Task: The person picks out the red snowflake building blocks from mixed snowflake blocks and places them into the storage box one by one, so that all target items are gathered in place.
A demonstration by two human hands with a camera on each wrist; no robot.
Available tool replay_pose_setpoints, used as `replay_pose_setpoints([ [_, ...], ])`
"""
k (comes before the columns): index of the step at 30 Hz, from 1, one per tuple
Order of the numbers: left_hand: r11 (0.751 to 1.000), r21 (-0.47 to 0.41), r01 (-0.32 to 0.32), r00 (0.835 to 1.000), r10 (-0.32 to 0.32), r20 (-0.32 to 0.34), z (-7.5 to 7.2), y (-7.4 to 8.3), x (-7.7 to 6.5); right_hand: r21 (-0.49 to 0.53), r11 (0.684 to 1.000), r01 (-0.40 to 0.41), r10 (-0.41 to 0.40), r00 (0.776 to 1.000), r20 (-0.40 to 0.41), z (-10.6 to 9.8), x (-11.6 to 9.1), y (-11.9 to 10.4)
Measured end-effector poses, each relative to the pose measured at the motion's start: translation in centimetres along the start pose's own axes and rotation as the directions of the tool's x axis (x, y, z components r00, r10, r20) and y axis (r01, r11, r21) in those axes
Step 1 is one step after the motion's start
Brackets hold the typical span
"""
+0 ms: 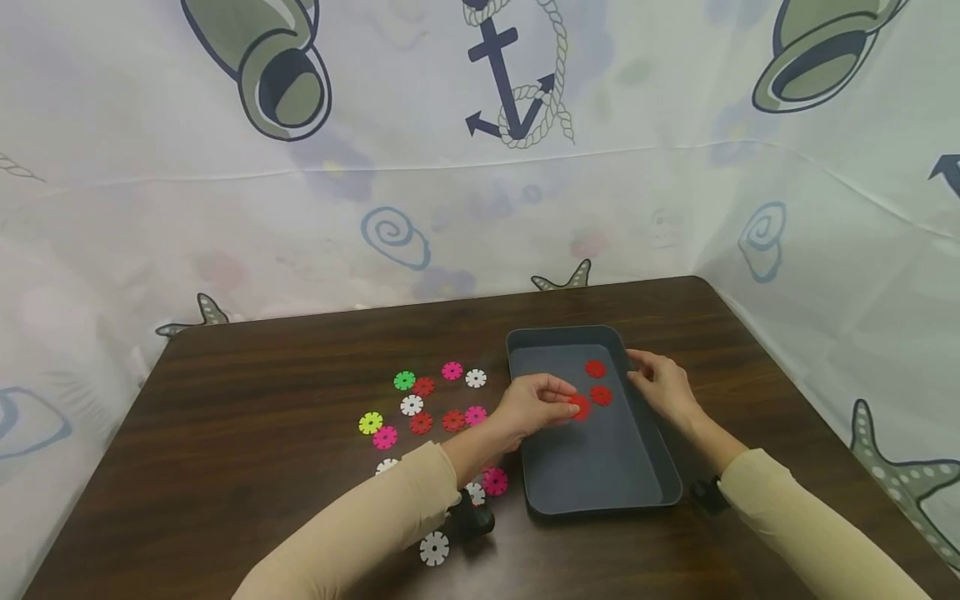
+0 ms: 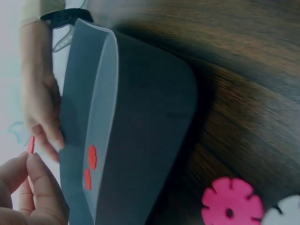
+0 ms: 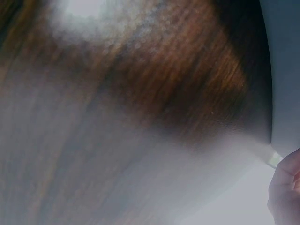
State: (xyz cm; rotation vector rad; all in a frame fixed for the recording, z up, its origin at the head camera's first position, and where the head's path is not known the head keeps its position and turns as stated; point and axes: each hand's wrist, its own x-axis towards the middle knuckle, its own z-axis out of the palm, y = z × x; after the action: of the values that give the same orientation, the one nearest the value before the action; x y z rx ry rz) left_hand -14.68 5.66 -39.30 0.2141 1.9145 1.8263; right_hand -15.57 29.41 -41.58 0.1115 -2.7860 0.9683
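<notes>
The left hand [image 1: 534, 407] pinches a red, notched, flat disc [image 1: 581, 407] by its edge, over a dark grey rectangular tray [image 1: 592, 467]; this hold leaves most of its face free. Two similar red discs [image 1: 601, 395] lie in the tray's far right part. The right hand [image 1: 666, 387], fingers loosely spread, touches the tray's right side, presumably steadying it.

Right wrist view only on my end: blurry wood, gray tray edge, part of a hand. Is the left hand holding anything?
Observer: Yes, the left hand pinches a red disc.
Operator: Anything in the tray already?
Observer: Two red discs lie in the tray.
Operator: Other colors around?
Observer: In the head view, a green disc and a yellow disc lie on the table, left of the tray.
</notes>
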Motion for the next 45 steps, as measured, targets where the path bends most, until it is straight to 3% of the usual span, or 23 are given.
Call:
replay_pose_setpoints([
  [13, 0.989, 0.134, 0.057, 0.998, -0.052, -0.037, 3.8, -0.5, 2.5, -0.006, 1.000, 0.005, -0.005, 1.000, -0.007, 0.1, 0.1, 0.3],
  [25, 0.958, 0.284, 0.050, 0.997, -0.030, -0.075, 5.1, -1.1, 3.8, -0.002, 1.000, -0.007, 0.007, 1.000, 0.001, 0.1, 0.3, 0.1],
  [32, 0.889, 0.458, -0.003, 0.994, 0.053, -0.096, 5.2, -1.7, 4.0, 0.001, 1.000, -0.015, 0.015, 1.000, 0.009, 0.2, 0.3, 0.2],
  [40, 0.815, 0.572, -0.087, 0.985, 0.156, -0.072, 5.5, -2.2, 4.1, 0.006, 1.000, -0.014, 0.014, 1.000, 0.001, 0.2, 0.3, 0.2],
  [45, 0.794, 0.602, -0.079, 0.984, 0.159, -0.081, 5.7, -2.4, 4.1, 0.000, 1.000, -0.015, 0.015, 1.000, -0.010, 0.2, 0.3, 0.4],
])
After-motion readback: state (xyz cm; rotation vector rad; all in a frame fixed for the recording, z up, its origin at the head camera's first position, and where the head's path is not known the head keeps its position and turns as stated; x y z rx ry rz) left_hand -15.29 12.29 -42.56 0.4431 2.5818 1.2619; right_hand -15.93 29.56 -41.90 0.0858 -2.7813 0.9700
